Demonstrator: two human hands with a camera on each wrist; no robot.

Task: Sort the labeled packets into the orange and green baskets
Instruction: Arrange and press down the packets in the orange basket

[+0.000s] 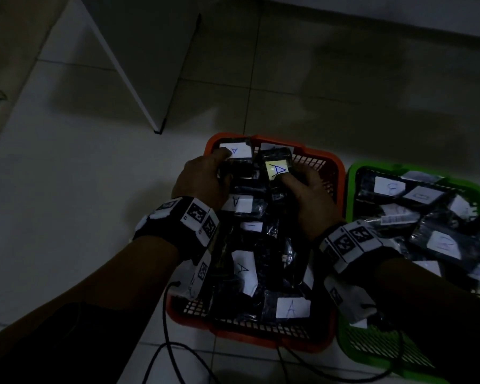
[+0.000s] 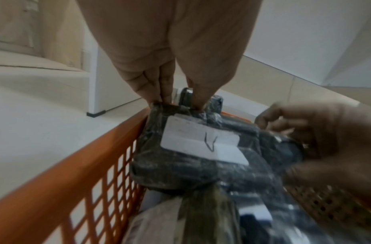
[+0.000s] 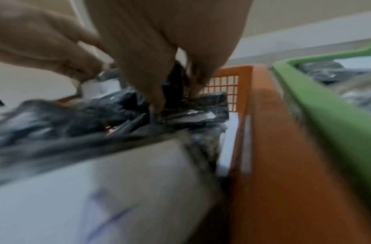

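An orange basket (image 1: 341,173) holds several black packets with white labels marked A. My left hand (image 1: 222,167) pinches the far edge of one A packet (image 1: 234,151) at the basket's far left corner; the left wrist view shows its fingertips (image 2: 159,99) on the top fold of that packet (image 2: 191,161). Beside it, my right hand (image 1: 291,176) grips another A packet (image 1: 277,169), thumb on its brightly lit label. In the right wrist view the fingers (image 3: 155,99) close on that black packet (image 3: 201,102). The green basket (image 1: 351,189) to the right holds several packets marked B.
Both baskets stand side by side on a pale tiled floor (image 1: 94,189). A white furniture panel (image 1: 139,65) rises at the back left. Black cables (image 1: 166,356) trail across the floor near the front of the orange basket. The scene is dim.
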